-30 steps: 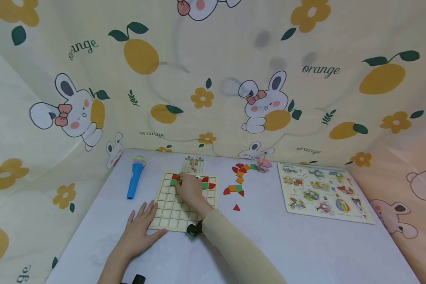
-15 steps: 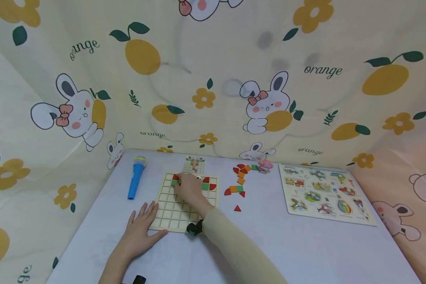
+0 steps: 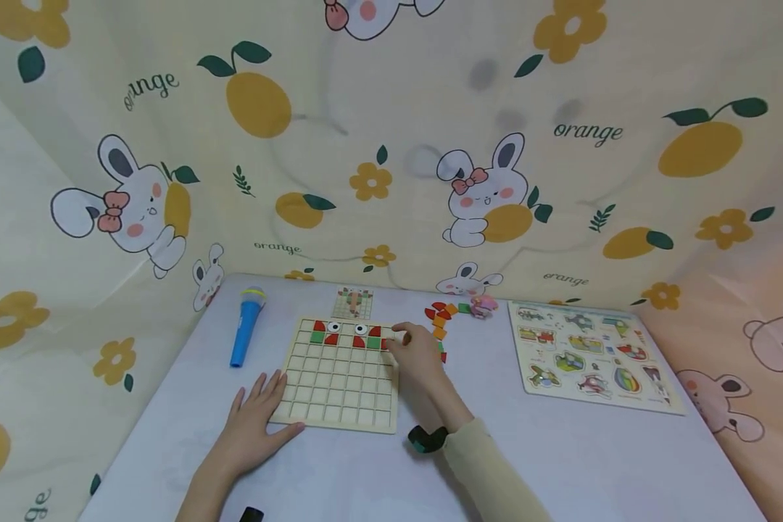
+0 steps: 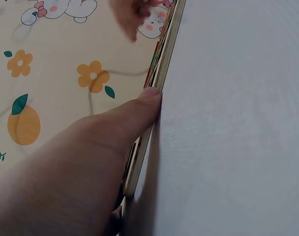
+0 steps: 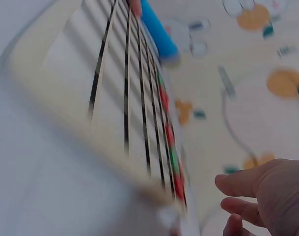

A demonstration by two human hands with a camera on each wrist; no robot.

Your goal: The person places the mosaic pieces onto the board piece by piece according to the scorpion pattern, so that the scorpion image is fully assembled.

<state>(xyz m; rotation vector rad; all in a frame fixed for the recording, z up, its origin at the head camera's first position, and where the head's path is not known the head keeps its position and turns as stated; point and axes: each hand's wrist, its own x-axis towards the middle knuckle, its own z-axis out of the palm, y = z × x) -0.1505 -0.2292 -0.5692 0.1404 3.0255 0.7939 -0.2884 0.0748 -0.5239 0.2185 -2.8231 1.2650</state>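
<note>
One white table (image 3: 561, 464): blue microphone (image 3: 246, 330) near far-left corner.
Backdrop (image 3: 391, 94): rabbit-printed, behind far edge.
Left hand (image 3: 253, 419): spread, touching grid board (image 3: 342, 380).
Right hand (image 3: 423, 359): fingers loosely parted.

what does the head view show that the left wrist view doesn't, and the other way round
Only the head view: the blue microphone, the picture card, the puzzle board and some loose orange pieces.

Only the left wrist view: no extra thing I can make out, just a close, nearly edge-on look at the grid board.

Both: that board, red and green pieces, the left hand, the right hand, the table and the printed cloth.
</note>
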